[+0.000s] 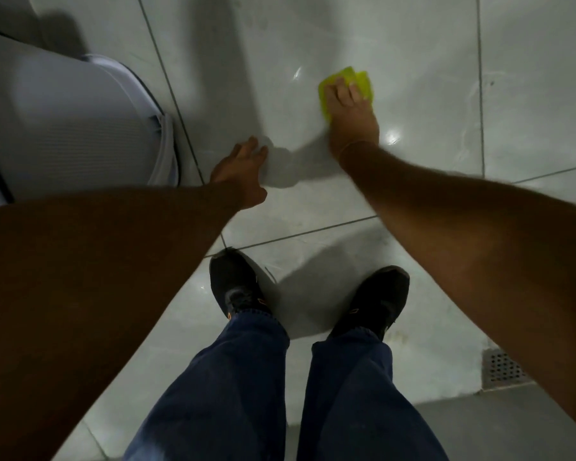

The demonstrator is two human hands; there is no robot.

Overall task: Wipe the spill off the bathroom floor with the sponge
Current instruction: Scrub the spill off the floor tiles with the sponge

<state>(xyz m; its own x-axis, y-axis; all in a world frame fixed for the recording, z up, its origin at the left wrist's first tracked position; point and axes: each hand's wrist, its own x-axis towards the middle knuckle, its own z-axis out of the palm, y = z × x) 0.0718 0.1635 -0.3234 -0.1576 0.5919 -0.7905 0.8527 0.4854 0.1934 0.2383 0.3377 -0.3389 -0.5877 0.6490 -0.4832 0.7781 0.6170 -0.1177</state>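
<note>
My right hand (351, 116) presses flat on the sponge (346, 86), fingers spread over it rather than wrapped around; its yellow-green edges show past my fingertips, blurred. It lies on the pale glossy floor tiles (413, 44), well ahead of my right shoe (374, 299). My left hand (241, 173) hangs open and empty, fingers loosely spread, beside the white toilet (64, 128). I cannot make out the spill, only wet glints near my right wrist. A drain grate (501, 369) sits at lower right.
</note>
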